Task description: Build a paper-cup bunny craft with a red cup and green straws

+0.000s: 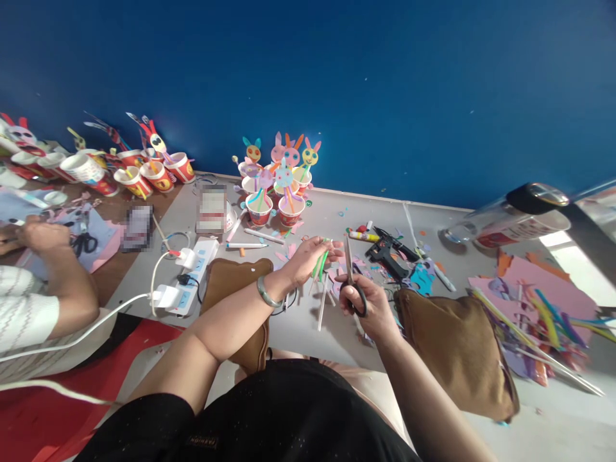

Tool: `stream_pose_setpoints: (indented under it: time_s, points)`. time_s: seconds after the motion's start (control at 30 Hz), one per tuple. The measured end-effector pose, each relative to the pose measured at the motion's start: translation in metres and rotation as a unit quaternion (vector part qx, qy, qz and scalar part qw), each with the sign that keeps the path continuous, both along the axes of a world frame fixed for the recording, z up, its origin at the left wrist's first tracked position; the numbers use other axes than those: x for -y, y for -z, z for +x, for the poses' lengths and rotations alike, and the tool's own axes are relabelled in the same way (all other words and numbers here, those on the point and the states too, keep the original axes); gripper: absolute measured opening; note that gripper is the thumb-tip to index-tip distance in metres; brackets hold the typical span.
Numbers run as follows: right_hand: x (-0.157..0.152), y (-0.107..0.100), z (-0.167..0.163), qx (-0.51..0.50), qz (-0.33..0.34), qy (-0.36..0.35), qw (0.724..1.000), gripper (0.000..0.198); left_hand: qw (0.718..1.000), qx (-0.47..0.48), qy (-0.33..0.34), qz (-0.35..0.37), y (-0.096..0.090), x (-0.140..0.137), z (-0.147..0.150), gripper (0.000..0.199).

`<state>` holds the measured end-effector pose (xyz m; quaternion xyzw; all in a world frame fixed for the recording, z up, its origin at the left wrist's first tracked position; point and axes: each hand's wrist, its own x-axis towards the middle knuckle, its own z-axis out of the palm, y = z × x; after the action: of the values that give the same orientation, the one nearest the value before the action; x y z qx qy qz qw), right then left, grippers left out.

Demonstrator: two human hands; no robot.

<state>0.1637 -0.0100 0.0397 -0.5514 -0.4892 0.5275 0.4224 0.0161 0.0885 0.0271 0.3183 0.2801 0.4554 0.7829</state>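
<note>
Left hand (pixel 312 258), at the centre of the frame, is closed on a small bunch of green strips (pixel 321 264), held between thumb and fingers, the other fingers partly extended. Right hand (pixel 369 303), just right of centre, grips a pair of scissors (pixel 350 260) by the black handle loops; the blades point toward the top of the frame, near the left fingertips. Whether the blades are parted cannot be told. Thin white sticks (pixel 321 313) lie on the grey table (pixel 322 215) below and between the hands.

Upper centre: a cluster of paper cups (pixel 290 213) bearing rabbit-faced figures (pixel 283 173) stands near the blue wall (pixel 308 77). Right of centre: a black glue gun (pixel 392 260) lies among paper scraps, a yellow marker (pixel 363 236) just beside it. Lower right: a brown cushion (pixel 452 350), near the right forearm. Far right: pink paper sheets (pixel 548 279) with coloured strips upon them, a clear bottle (pixel 522 215) above. Left of centre: a white power strip (pixel 201 262) with plugs inserted. Far left: a co-worker's hand (pixel 45 236), its hold not discernible, near dark-handled shears (pixel 84 240)
</note>
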Motion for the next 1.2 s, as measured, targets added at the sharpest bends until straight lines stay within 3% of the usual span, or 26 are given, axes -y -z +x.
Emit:
stream_pose_setpoints:
  time_s: [0.1,0.17,0.27,0.37,0.47,0.57,0.67,0.77,0.83,0.97,1.1,1.2]
  points:
    - [0.008,-0.005,0.021,0.083,0.035,-0.005,0.996,0.046,1.0,-0.014,-0.009,-0.003,-0.001,-0.001,-0.001,0.033]
    - [0.013,-0.007,0.04,0.199,0.066,0.017,0.978,0.045,0.999,-0.039,-0.026,-0.011,0.0,-0.003,-0.001,0.029]
    - [0.019,-0.006,0.071,0.391,0.082,0.045,0.916,0.046,0.996,-0.064,-0.062,-0.02,0.002,-0.006,-0.001,0.025]
    - [0.021,0.004,0.098,0.531,0.061,0.023,0.845,0.044,0.994,-0.081,-0.071,-0.02,0.004,-0.007,-0.002,0.022]
    - [0.022,0.016,0.115,0.619,0.059,-0.007,0.783,0.04,0.995,-0.076,-0.063,-0.017,0.003,-0.007,-0.003,0.022]
    - [0.021,0.025,0.122,0.657,0.079,-0.028,0.749,0.037,0.997,-0.061,-0.055,-0.014,0.0,-0.005,-0.005,0.025]
    - [0.019,0.022,0.125,0.665,0.053,-0.046,0.744,0.037,0.998,-0.056,-0.039,-0.011,-0.003,-0.004,-0.006,0.03]
    - [0.016,0.009,0.128,0.631,-0.014,-0.092,0.77,0.043,0.998,-0.057,-0.035,-0.007,-0.005,-0.004,-0.007,0.034]
    - [0.013,-0.001,0.127,0.609,-0.016,-0.113,0.785,0.044,0.997,-0.06,-0.037,-0.007,-0.006,-0.004,-0.007,0.035]
    - [-0.003,-0.011,0.104,0.603,0.101,-0.106,0.784,0.028,0.997,-0.063,-0.04,-0.007,-0.008,-0.004,-0.006,0.036]
    - [-0.035,-0.003,0.067,0.564,0.233,-0.194,0.768,0.025,0.997,-0.071,-0.041,-0.001,-0.008,-0.003,-0.007,0.035]
    - [-0.059,0.006,0.051,0.543,0.28,-0.242,0.754,0.025,0.996,-0.084,-0.042,0.004,-0.008,-0.003,-0.007,0.032]
